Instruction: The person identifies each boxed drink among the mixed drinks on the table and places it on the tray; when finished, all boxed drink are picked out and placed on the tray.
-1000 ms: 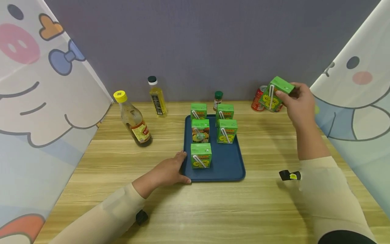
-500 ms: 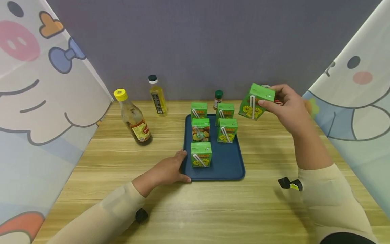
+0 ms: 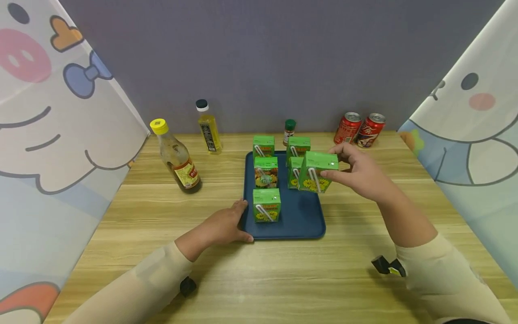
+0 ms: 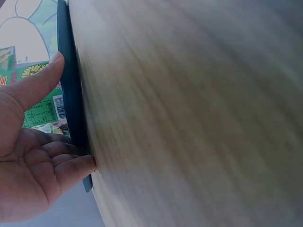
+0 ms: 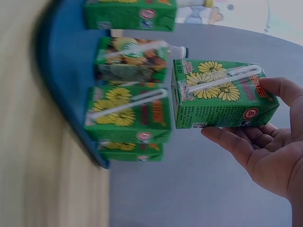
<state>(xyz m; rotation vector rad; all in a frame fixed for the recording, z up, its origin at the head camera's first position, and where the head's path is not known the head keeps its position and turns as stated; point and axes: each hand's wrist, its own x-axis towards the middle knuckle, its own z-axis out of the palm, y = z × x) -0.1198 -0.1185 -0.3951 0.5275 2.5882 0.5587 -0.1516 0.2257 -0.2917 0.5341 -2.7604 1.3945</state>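
My right hand (image 3: 354, 173) pinches a green drink carton (image 3: 319, 172) with yellow flowers and a white straw on its front. In the head view this carton overlaps the one at the right of the blue tray (image 3: 301, 220). The right wrist view shows the thumb on one side of the held carton (image 5: 222, 94) and fingers on the other, raised off the tray. My left hand (image 3: 220, 225) rests at the tray's near left corner, thumb at the front edge, fingers along the left edge. Several similar cartons stand on the tray, among them a front one (image 3: 266, 206).
Behind the tray stands a small spice jar (image 3: 289, 132) with a green lid. Two red cans (image 3: 348, 128) are at the back right. A yellow-capped sauce bottle (image 3: 178, 159) and an oil bottle (image 3: 209, 130) stand at the left. A grey wall (image 3: 259, 67) backs the table.
My right hand has carried the drink carton from in front of the cans leftward and nearer, over the tray's right side, uncovering both cans. My left hand has stayed at the tray corner.
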